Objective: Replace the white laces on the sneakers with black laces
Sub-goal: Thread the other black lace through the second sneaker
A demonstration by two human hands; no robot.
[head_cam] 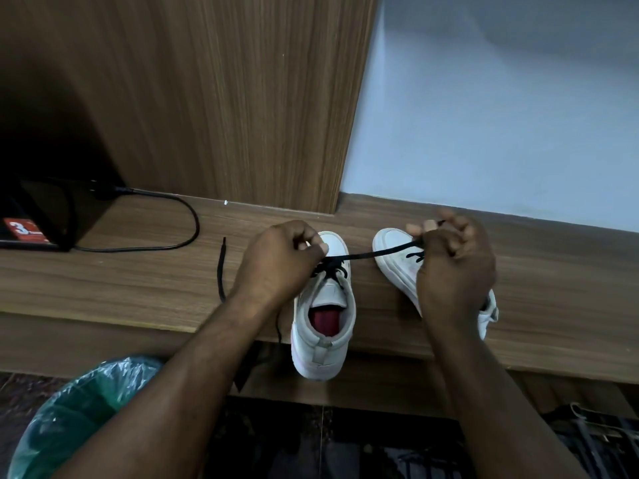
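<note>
Two white sneakers stand on a wooden shelf (138,278). The left sneaker (323,326) has a red insole, and its heel hangs over the shelf's front edge. A black lace (370,254) is threaded through its eyelets and stretches taut to the right. My right hand (453,267) pinches that lace end above the right sneaker (394,254), which it partly hides. My left hand (280,261) rests over the left sneaker's toe, fingers closed on the lace at the eyelets. The lace's other end (221,267) lies loose on the shelf to the left.
A black box with a red label (41,219) and a black cable (179,216) sit at the left of the shelf. A bin lined with a green bag (79,409) stands below at the left. A wooden panel (224,98) rises behind.
</note>
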